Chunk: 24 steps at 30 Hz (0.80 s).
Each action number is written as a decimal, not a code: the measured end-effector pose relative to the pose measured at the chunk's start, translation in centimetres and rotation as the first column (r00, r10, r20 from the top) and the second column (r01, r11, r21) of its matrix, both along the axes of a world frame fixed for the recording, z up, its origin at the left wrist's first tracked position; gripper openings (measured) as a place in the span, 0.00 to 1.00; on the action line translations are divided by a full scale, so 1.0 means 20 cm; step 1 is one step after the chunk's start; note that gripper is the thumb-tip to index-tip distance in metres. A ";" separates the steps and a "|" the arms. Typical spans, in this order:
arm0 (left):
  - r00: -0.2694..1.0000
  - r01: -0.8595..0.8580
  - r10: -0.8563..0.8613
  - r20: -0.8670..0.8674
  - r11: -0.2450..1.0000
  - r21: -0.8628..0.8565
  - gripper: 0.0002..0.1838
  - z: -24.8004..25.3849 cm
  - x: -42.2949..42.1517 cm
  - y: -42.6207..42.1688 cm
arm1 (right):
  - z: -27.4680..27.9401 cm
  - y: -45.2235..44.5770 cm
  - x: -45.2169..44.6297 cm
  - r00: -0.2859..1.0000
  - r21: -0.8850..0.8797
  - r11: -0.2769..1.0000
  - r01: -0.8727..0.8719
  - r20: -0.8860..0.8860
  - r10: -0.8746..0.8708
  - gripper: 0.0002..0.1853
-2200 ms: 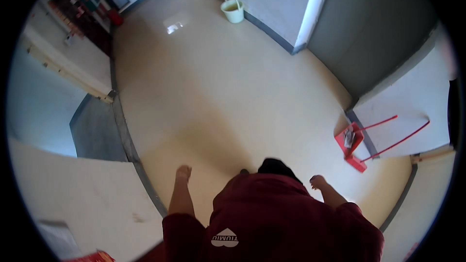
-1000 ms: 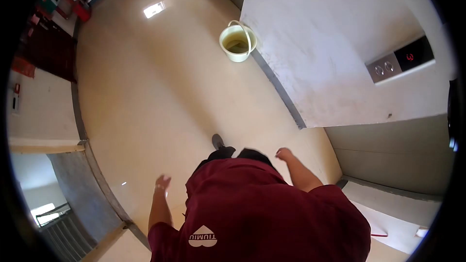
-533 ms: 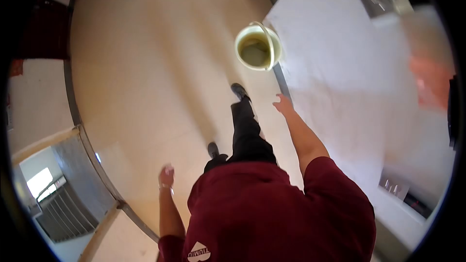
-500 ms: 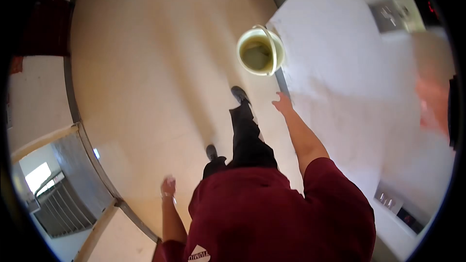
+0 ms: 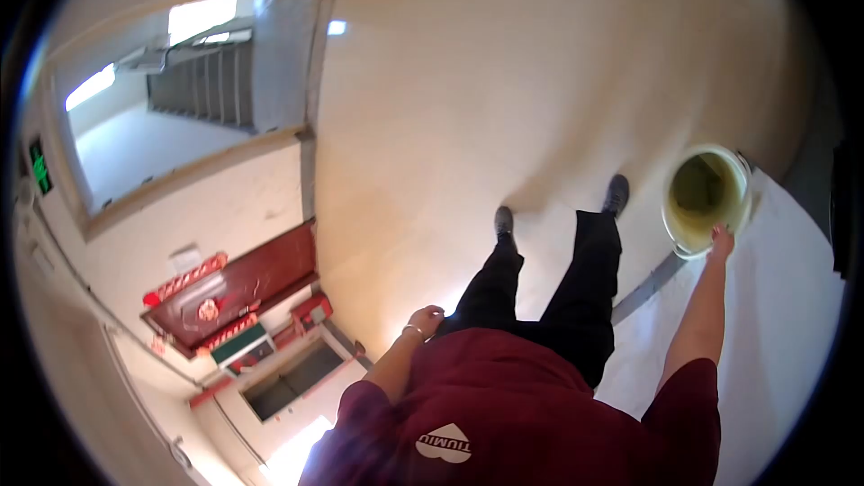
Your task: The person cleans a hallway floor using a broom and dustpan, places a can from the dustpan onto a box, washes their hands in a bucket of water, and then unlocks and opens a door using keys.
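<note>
A pale bucket (image 5: 740,182) with murky liquid and something dark inside stands on the floor at the right, against the base of a white wall. My right hand (image 5: 722,238) is at its near rim, fingers curled in; whether they grip the rim itself or the handle is too small to tell. Beside my thigh hangs my left hand (image 5: 426,318), its fingers loosely curled, with nothing visible in them. A bracelet circles the left wrist.
Beige floor (image 5: 432,81) stretches ahead of my dark shoes (image 5: 616,193). The white wall (image 5: 778,306) runs along my right. To the left are a window opening (image 5: 202,63) with a metal railing beyond, and a dark red door (image 5: 243,288) with red decorations.
My view has swung to the left, so the bucket shows farther right. My right hand, earlier apart from the bucket with fingers spread, is now at its rim. My left hand is nearer my thigh.
</note>
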<state>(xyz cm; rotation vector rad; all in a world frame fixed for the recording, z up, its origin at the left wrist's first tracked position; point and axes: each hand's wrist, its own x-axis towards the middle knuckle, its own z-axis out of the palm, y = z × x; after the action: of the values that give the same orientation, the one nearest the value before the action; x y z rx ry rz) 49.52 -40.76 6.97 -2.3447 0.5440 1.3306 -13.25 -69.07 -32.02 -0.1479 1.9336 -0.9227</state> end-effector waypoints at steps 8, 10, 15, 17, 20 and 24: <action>0.933 -0.344 0.348 -0.091 0.937 0.055 0.18 0.03 -0.13 0.11 | 0.41 -0.23 0.35 0.985 0.102 0.984 -0.143 0.114 0.131 0.09; 0.834 -0.550 0.546 -0.085 0.833 -0.052 0.16 0.04 -0.11 0.22 | 0.58 -0.26 0.42 0.937 0.124 0.933 -0.338 0.135 0.322 0.09; 0.739 -0.671 0.667 -0.088 0.720 -0.176 0.15 0.10 -0.09 0.35 | 0.80 -0.31 0.52 0.740 0.127 0.731 -0.670 0.040 0.672 0.10; 0.692 -0.720 0.709 -0.135 0.664 -0.203 0.16 0.10 -0.05 0.46 | 1.01 -0.30 0.66 0.749 0.102 0.743 -0.661 0.031 0.662 0.10; 0.606 -0.784 0.776 -0.175 0.544 -0.300 0.16 0.11 0.01 0.67 | 1.22 -0.31 0.89 0.706 0.100 0.699 -0.708 0.068 0.705 0.10; 0.555 -0.808 0.815 -0.165 0.482 -0.339 0.16 -0.13 0.02 1.13 | 1.38 -0.29 1.26 0.613 0.172 0.603 -0.779 0.006 0.790 0.03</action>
<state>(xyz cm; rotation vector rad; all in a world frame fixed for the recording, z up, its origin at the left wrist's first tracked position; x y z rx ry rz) 49.84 -18.10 4.28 -3.1219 -0.5062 1.6664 12.00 -74.78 -4.49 -0.8846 1.7093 -0.1511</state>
